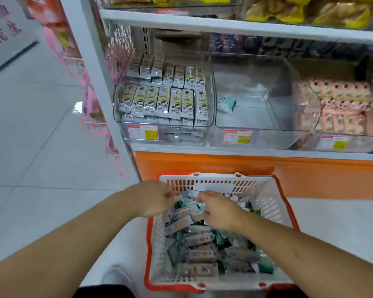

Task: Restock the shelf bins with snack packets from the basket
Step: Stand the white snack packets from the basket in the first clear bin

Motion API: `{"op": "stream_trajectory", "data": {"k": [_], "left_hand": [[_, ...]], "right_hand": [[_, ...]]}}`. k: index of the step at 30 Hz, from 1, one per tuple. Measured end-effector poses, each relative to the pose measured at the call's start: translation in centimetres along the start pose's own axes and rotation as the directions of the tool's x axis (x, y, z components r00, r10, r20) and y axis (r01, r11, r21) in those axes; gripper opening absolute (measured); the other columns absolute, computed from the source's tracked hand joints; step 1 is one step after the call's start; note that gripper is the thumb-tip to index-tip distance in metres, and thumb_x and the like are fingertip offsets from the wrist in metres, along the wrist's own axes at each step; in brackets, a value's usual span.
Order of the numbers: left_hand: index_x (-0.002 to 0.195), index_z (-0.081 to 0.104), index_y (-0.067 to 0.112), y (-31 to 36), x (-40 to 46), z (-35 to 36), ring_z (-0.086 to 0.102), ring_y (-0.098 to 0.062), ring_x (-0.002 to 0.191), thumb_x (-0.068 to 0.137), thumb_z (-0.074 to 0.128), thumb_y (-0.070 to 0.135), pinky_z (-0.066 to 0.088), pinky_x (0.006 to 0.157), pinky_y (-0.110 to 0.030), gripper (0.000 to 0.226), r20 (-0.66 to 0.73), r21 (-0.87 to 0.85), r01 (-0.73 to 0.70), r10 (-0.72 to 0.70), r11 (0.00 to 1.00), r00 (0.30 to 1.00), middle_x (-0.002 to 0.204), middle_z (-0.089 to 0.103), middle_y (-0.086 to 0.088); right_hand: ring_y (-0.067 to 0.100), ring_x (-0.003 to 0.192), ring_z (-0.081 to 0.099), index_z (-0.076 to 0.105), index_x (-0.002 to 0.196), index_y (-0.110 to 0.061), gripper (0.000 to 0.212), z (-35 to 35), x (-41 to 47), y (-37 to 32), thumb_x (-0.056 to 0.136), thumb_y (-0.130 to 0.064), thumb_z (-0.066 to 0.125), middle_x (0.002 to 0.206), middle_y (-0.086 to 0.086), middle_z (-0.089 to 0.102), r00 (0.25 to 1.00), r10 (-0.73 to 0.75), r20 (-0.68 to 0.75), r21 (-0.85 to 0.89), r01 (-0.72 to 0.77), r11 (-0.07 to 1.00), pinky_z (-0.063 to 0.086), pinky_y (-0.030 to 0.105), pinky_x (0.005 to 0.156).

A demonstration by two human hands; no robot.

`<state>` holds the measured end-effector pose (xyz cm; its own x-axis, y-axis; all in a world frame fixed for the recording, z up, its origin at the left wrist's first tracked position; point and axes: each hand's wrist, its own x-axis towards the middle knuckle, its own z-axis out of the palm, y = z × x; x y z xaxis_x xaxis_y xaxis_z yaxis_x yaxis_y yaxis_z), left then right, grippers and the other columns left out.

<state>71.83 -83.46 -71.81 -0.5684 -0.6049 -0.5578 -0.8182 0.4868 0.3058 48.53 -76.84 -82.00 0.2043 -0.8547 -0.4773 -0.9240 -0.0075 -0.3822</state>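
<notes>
Down at the bottom of the frame sits the white basket (157,250) with its red rim, piled with long, narrow snack packets (199,253). Most lie flat, long axes running roughly left to right, some tilted toward the upper right. Both bare arms reach in from the lower corners. The left hand (153,198) is over the basket's far left corner, fingers curled onto the top of the heap. The right hand (219,208) is just beside it, fingers curled down among the packets. Blur hides whether either hand really grips one. Above the orange panel (310,175), the middle clear bin (254,130) holds a single green packet (226,103), tilted. The left bin (125,117) is packed with upright packets in rows; the right bin (310,134) holds pink packets.
</notes>
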Motion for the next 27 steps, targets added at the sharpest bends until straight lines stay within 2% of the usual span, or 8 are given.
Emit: {"op": "stream_trajectory", "data": {"k": [2,6,11,16,19,22,25,27], "left_hand": [[0.129,0.062,0.024,-1.0,0.7,1.9,0.058,-0.022,0.116,0.107,0.034,0.054,0.045,0.100,-0.037,0.046,0.089,-0.018,0.043,-0.041,0.999,0.995,0.129,0.064,-0.001],[0.110,0.069,0.020,-3.3,1.9,4.0,0.060,-0.017,0.099,0.107,0.034,0.053,0.050,0.095,-0.039,0.048,0.087,0.011,0.081,-0.082,0.997,0.993,0.109,0.067,-0.001],[0.111,0.068,0.021,-2.9,2.9,4.0,0.060,-0.016,0.099,0.108,0.032,0.052,0.050,0.097,-0.041,0.047,0.071,-0.009,0.079,-0.078,0.997,0.994,0.112,0.068,-0.001],[0.110,0.066,0.024,-2.2,3.2,3.4,0.061,-0.013,0.096,0.108,0.034,0.052,0.052,0.094,-0.038,0.042,0.057,-0.062,0.063,-0.060,0.996,0.997,0.107,0.067,0.003],[0.094,0.062,0.026,-1.7,3.2,2.4,0.059,-0.011,0.088,0.108,0.037,0.051,0.050,0.082,-0.034,0.038,0.025,-0.089,0.057,-0.055,0.994,0.998,0.091,0.063,0.005],[0.091,0.066,0.018,-1.2,2.8,1.0,0.061,-0.015,0.082,0.108,0.041,0.047,0.047,0.071,-0.031,0.042,-0.042,-0.106,0.022,-0.026,0.994,0.999,0.088,0.066,0.001],[0.103,0.070,0.025,-0.4,2.4,-0.9,0.064,-0.015,0.093,0.107,0.048,0.040,0.053,0.082,-0.033,0.027,-0.124,-0.215,-0.001,-0.027,0.977,0.992,0.103,0.070,0.005],[0.107,0.068,0.032,0.3,2.1,-1.9,0.066,-0.014,0.098,0.105,0.051,0.040,0.054,0.091,-0.036,0.019,-0.155,-0.317,-0.017,-0.034,0.948,0.987,0.107,0.071,0.008]], "right_hand": [[0.026,0.117,0.053,0.042,0.151,-0.013,0.052,2.3,1.5,0.5,0.101,-0.019,0.057,0.135,0.009,0.050,0.999,0.023,0.037,0.022,-0.024,0.999,0.052,0.047,0.099],[0.033,0.145,0.035,0.026,0.163,-0.018,0.061,5.2,4.0,0.7,0.107,-0.034,0.046,0.159,0.009,0.040,0.998,0.055,0.011,0.017,-0.055,0.998,0.034,0.051,0.120],[0.034,0.138,0.032,0.045,0.151,-0.016,0.051,6.6,5.2,0.0,0.102,-0.025,0.057,0.148,0.010,0.044,0.992,0.099,-0.078,-0.142,-0.109,0.984,0.024,0.053,0.122],[0.029,0.125,0.044,0.062,0.124,-0.018,0.033,5.4,4.3,0.2,0.092,-0.015,0.071,0.128,0.006,0.053,0.989,0.105,-0.105,-0.084,-0.114,0.990,0.042,0.044,0.109],[0.028,0.117,0.056,0.061,0.126,-0.018,0.034,3.3,2.9,0.3,0.093,-0.009,0.066,0.125,0.006,0.058,0.992,0.099,-0.085,-0.025,-0.101,0.995,0.052,0.041,0.094],[0.024,0.114,0.062,0.064,0.130,-0.024,0.041,-0.4,1.1,0.2,0.094,-0.004,0.065,0.129,0.002,0.064,0.995,0.058,-0.086,0.001,-0.058,0.998,0.056,0.041,0.094],[0.023,0.105,0.066,0.070,0.120,-0.026,0.033,-5.8,-1.4,-0.8,0.097,-0.002,0.065,0.118,0.002,0.069,0.995,-0.007,-0.096,0.027,0.010,1.000,0.059,0.044,0.090],[0.019,0.102,0.066,0.073,0.115,-0.026,0.027,-9.6,-3.7,-2.1,0.099,-0.005,0.066,0.113,-0.001,0.070,0.984,-0.066,-0.168,0.046,0.074,0.996,0.057,0.038,0.088]]}}
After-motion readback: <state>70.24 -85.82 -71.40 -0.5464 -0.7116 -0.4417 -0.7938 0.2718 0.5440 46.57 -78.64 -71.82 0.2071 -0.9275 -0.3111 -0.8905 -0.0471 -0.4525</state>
